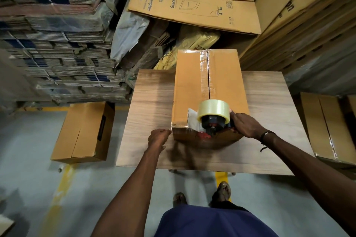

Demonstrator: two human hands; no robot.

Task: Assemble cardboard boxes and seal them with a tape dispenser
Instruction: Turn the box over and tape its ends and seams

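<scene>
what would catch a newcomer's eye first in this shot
First the clear tape roll on the tape dispenser, gripped by the right hand at the near end of the cardboard box, whose top seam already shines with tape. The box lies on a wooden table, and the left hand is at its near left corner. Around it, stacked flat cartons rise on the left.

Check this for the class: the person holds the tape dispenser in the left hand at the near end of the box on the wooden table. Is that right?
Not quite. The head view shows the right hand gripping the tape dispenser, not the left. The left hand is at the box's near corner. The rest stands: near end, box on the wooden table.
</scene>
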